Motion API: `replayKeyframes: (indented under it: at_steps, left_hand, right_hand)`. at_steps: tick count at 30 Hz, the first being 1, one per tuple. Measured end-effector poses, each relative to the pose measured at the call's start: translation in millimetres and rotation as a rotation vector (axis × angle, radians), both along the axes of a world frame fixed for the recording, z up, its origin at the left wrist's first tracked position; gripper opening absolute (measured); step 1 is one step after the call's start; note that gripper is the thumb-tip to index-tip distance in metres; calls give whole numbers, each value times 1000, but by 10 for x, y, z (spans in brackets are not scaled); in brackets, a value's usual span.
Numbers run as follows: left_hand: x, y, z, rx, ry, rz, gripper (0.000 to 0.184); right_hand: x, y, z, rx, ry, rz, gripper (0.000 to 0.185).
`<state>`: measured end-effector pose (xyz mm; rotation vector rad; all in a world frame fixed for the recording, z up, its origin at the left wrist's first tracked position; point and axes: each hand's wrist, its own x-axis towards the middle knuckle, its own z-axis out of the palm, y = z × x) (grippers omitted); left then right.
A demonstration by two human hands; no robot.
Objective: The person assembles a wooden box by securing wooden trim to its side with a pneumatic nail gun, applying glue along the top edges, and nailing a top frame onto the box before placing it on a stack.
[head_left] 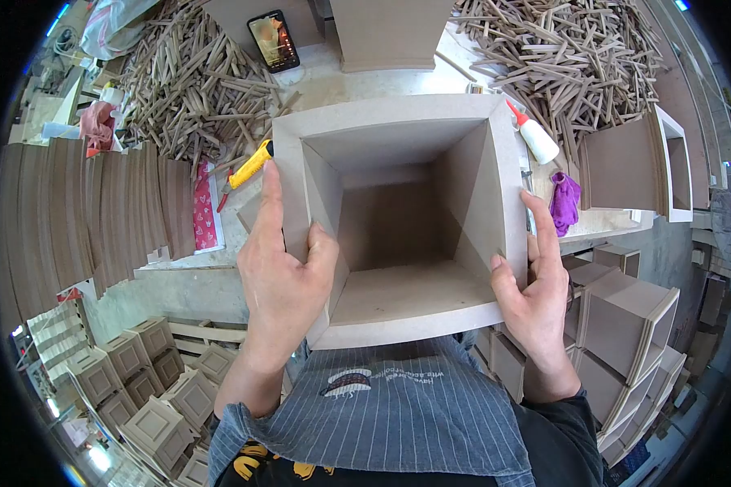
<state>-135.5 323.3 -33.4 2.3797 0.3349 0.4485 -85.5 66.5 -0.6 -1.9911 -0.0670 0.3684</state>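
An open-fronted MDF box (390, 114) with a flat frame around its opening faces me, close to my apron. My left hand (284, 264) grips its left side, thumb at the inner edge of the frame and index finger stretched along the outer edge. On the right side, my right hand (538, 284) holds the frame with the thumb on its face and the index finger along the outside. The hollow inside is shadowed. A yellow utility knife (252, 165) lies just beyond my left fingertips. Past the right edge lies a white glue bottle (538, 140) with a red tip.
Heaps of thin wood strips (199, 81) cover the bench at both back corners. A phone (274, 40) leans at the back. Stacked panels (97, 211) stand left, a purple cloth (565, 200) right. More boxes (625, 316) are stacked low on both sides.
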Motion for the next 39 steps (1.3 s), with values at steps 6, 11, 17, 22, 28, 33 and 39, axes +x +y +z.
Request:
replayKeyframes:
  at_steps: [6,11,17,22,28,33,39]
  left_hand:
    - [-1,-35,61,-68,58,36,73]
    - [-9,-28,40,-65,32,28,72]
    - [-12,0,-38,-185,-70,-3,72]
    - [182,161,160,-74,-113,-10,66]
    - [797,356,235,360,-251,-291,40]
    - [972,302,169,416,-260,-374,34]
    - [1002,315,211,504,-151,-438,32]
  right_hand:
    - [-2,-59,-105,-118,-152,27,72]
    - [7,-72,-121,-55,-147,42,72]
    - [20,-79,-129,-58,-183,87,73]
    - [32,-120,29,-417,-609,245,65]
    - [-130,-101,250,-542,-539,565,51]
    - [-161,-153,224,-516,-501,588,42]
    - [-169,-192,96,-493,-551,593,39]
